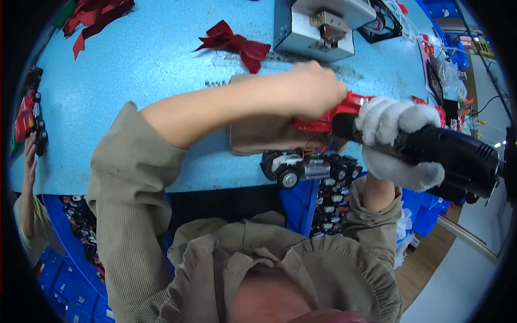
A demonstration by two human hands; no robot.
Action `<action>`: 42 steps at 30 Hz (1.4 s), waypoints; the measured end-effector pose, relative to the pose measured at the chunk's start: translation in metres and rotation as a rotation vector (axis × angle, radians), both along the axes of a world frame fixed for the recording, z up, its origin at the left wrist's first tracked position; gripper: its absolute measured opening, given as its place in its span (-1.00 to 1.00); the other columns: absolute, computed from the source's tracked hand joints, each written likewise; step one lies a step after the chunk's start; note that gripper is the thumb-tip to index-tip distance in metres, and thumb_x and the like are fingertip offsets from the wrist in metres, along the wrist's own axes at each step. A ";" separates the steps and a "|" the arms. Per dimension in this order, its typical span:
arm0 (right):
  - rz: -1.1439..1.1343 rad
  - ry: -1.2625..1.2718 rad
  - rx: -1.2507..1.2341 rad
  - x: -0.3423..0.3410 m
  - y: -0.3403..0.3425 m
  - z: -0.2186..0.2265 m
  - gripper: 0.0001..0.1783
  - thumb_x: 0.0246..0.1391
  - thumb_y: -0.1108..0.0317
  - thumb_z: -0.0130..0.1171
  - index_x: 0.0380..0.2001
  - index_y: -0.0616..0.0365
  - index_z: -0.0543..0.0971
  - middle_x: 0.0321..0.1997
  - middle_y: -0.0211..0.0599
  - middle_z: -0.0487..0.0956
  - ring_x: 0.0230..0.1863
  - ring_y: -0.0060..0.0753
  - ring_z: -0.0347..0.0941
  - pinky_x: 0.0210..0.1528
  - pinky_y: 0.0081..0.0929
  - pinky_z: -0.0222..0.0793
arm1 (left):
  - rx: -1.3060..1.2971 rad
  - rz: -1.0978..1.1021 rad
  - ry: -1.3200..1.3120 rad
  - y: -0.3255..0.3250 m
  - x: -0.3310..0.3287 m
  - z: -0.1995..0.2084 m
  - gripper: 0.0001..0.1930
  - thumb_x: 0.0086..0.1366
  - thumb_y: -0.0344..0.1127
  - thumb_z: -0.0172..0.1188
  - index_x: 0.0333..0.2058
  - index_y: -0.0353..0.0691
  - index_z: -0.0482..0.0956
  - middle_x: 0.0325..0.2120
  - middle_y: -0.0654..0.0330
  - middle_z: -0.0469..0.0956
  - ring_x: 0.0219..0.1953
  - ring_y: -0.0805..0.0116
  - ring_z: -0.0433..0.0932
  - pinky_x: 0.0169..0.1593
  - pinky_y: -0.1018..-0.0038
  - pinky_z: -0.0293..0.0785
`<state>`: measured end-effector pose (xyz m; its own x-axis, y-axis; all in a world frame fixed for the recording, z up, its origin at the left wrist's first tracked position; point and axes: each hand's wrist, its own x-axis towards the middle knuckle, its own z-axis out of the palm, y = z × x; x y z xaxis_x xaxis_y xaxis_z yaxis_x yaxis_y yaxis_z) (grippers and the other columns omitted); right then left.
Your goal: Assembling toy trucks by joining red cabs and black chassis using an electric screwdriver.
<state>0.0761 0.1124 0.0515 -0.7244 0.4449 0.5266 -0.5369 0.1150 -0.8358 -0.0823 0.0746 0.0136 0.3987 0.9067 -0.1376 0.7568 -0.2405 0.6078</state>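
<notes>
My bare left hand (pixel 314 91) is closed on a red plastic toy truck body (pixel 318 123) above a brown cloth pad (pixel 256 135); its fingertips are partly hidden. My right hand (pixel 396 126), in a pale grey knit glove, grips a black power screwdriver (pixel 449 151). The tool's front end points left and meets the red body, while its tip cannot be made out. Just in front of the pad, nearer to me, stands a toy truck chassis (pixel 309 169) with black wheels, silver parts and thin coloured wires.
A dark red ribbon bow (pixel 232 46) lies behind the pad, with more red ribbon (pixel 94 16) at the far left. A metal machine (pixel 318 35) stands at the back. On the left, another person's hand (pixel 30 161) is near a red toy truck (pixel 27 116). Blue bins (pixel 70 285) sit below.
</notes>
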 end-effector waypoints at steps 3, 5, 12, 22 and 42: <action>-0.074 -0.020 0.024 0.012 -0.019 0.000 -0.32 -0.20 -0.30 0.17 -0.41 0.15 0.31 -0.61 -0.36 0.36 -0.62 -0.37 0.34 -0.46 -0.36 0.32 | -0.015 0.025 -0.254 -0.036 -0.002 -0.009 -0.50 -0.07 -0.29 0.26 -0.09 -0.28 0.43 -0.19 -0.07 0.49 -0.19 0.00 0.52 -0.15 0.31 0.47; -0.124 0.031 0.173 0.001 -0.009 -0.005 -0.29 -0.18 -0.41 0.03 -0.44 0.10 0.30 -0.66 -0.45 0.32 -0.70 -0.44 0.29 -0.56 -0.45 0.28 | 0.147 0.246 -0.571 -0.052 -0.009 -0.025 -0.27 -0.15 -0.25 0.36 0.07 -0.22 0.30 -0.11 -0.08 0.44 -0.11 0.01 0.47 -0.07 0.32 0.43; 0.039 0.005 0.158 0.013 0.046 0.049 -0.42 -0.11 -0.29 0.02 -0.40 0.06 0.34 -0.59 -0.45 0.36 -0.58 -0.44 0.36 -0.44 -0.41 0.31 | 0.309 0.362 -0.594 -0.069 0.029 -0.069 -0.26 -0.19 -0.29 0.36 0.03 -0.30 0.27 -0.13 -0.07 0.42 -0.06 0.06 0.43 0.02 0.32 0.36; -0.106 -0.085 0.021 -0.088 0.124 0.022 -0.49 0.10 -0.17 -0.21 -0.39 0.11 0.39 -0.63 -0.44 0.33 -0.65 -0.48 0.28 -0.53 -0.47 0.23 | 0.374 0.338 -0.605 -0.053 0.019 -0.071 -0.26 -0.20 -0.30 0.36 0.02 -0.32 0.28 -0.16 -0.04 0.43 -0.09 0.05 0.44 -0.01 0.31 0.37; -0.005 0.186 -0.046 0.008 0.039 -0.009 -0.33 -0.08 -0.32 -0.04 -0.33 0.16 0.38 -0.61 -0.33 0.36 -0.66 -0.36 0.34 -0.51 -0.34 0.31 | 0.369 0.369 -0.609 -0.055 0.014 -0.071 -0.25 -0.21 -0.34 0.35 0.04 -0.36 0.27 -0.12 -0.05 0.42 -0.08 0.11 0.45 0.00 0.37 0.38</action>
<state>0.0841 0.1512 0.0427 -0.6140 0.4750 0.6304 -0.6825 0.0818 -0.7263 -0.0683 0.0201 -0.0574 -0.0270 0.9392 0.3424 0.3872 -0.3059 0.8698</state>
